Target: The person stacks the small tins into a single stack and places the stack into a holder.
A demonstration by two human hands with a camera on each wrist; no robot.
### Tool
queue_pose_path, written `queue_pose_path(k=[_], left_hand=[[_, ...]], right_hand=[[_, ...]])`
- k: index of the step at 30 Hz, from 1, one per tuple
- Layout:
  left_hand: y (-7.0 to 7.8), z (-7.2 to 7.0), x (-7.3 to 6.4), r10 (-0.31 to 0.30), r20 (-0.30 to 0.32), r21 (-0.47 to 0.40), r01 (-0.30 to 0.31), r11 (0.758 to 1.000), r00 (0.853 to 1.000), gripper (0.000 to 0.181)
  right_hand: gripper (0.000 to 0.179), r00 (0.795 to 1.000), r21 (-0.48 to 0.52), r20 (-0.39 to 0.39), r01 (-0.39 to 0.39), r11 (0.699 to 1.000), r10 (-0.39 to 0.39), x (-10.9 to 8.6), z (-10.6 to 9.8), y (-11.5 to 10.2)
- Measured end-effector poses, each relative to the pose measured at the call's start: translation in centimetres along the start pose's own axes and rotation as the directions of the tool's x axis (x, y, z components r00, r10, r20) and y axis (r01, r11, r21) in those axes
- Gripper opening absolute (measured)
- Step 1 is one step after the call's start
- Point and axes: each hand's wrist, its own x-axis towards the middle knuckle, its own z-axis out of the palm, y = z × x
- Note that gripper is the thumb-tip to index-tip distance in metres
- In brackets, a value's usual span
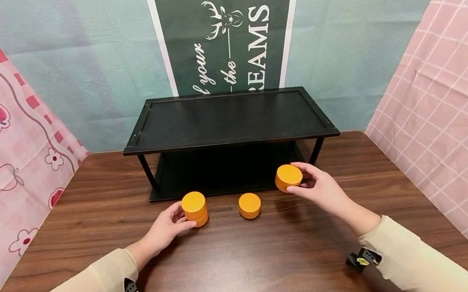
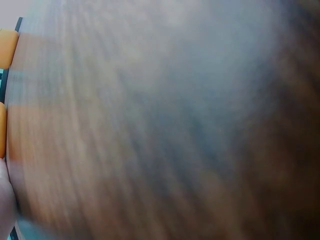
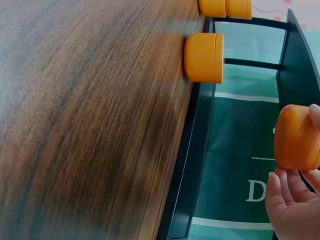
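My left hand [image 1: 163, 231] grips a stack of two round orange lidded tins at its left side, the thumb in front at the lower tin [image 1: 201, 220]. On that one sits the upper tin [image 1: 194, 203]. Between the hands a third orange tin [image 1: 250, 205] stands alone on the wooden table. In my right hand [image 1: 323, 189] a fourth tin [image 1: 288, 177] is pinched between thumb and fingers. The right wrist view has this held tin [image 3: 295, 137] raised off the tabletop. Only a thumb edge and slivers of orange show in the blurred left wrist view.
Behind the tins stands a black two-tier rack [image 1: 231, 120], its lower shelf [image 1: 228, 168] close to the table surface. The brown wooden table [image 1: 248, 274] extends in front. Fabric hangs at the back and on both sides, including a pink checked cloth [image 1: 450, 107] at right.
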Motion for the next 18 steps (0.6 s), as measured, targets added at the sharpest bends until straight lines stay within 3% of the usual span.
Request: queue_pose_path(k=[18], left_hand=[[0.2, 0.0, 0.0, 0.005, -0.004, 0.001, -0.005, 1.0, 1.0, 0.061]], right_hand=[[0.061, 1.0, 0.019, 0.029, 0.007, 1.0, -0.007, 0.8, 1.2, -0.6]])
